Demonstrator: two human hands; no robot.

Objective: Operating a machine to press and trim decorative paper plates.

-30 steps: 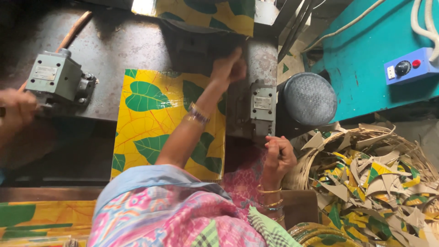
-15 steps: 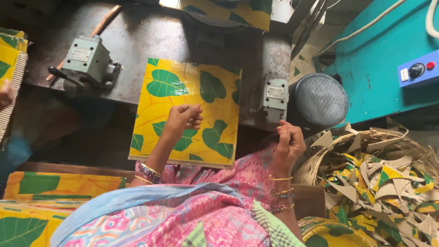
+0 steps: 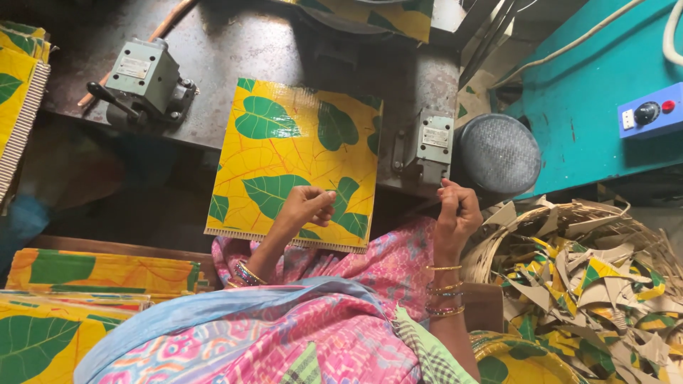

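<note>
Yellow leaf-print sheet (image 3: 299, 160) under left hand (image 3: 306, 208)

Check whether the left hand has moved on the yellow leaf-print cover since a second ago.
Yes. The left hand has drawn back from the far corner beside the right metal block to the near edge of the yellow leaf-print cover, toward the person.

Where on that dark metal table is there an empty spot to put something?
Bare metal shows between the grey lever device and the yellow leaf-print cover, and above that cover toward the far edge. It is crowded on the right: the left hand rests on the cover, the right hand is beside the small grey block and scrap basket.
</note>
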